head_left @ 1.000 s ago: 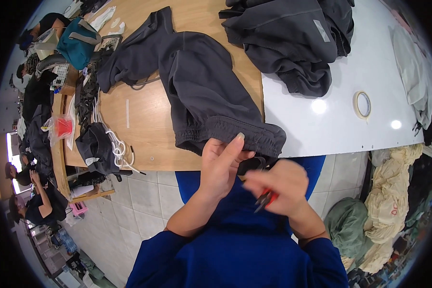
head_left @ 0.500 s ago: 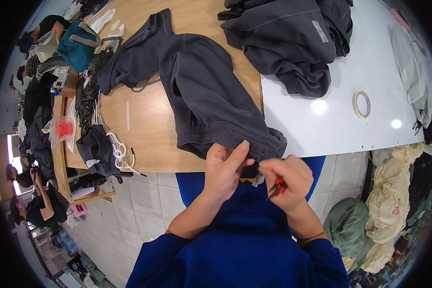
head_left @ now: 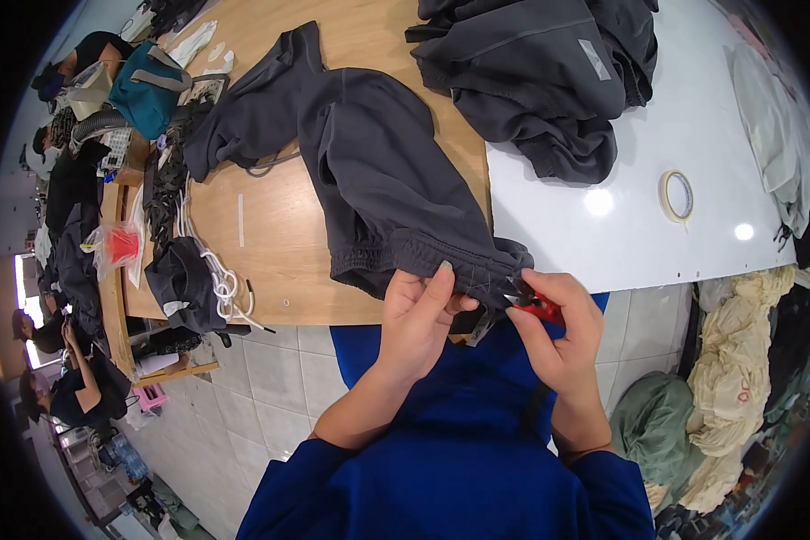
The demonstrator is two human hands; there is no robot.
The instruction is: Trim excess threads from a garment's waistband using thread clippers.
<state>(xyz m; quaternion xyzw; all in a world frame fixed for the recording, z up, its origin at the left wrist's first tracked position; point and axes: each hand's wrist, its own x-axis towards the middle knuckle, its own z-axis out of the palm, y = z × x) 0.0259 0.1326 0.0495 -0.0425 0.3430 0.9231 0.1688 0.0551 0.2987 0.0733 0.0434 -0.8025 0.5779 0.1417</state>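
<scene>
Dark grey trousers lie across the near edge of the wooden table, their gathered elastic waistband toward me. My left hand pinches this waistband, thumb on top and fingers underneath. In my right hand is a pair of small red thread snips, gripped between thumb and fingers. Their dark blades point left, right at the waistband's edge by some loose thread ends. Whether the blades touch the cloth I cannot tell. Below the waistband, between my hands, hangs a small pale label.
More dark grey garments are heaped at the back, partly on a white board. A tape roll lies on that board. White cords rest beside a small dark cloth piece on the left. Cream cloth bundles stand at right.
My right hand has come up to the waistband and turned, bringing the red snips from pointing down to pointing left at the cloth. My left hand keeps its hold, hardly shifted.
</scene>
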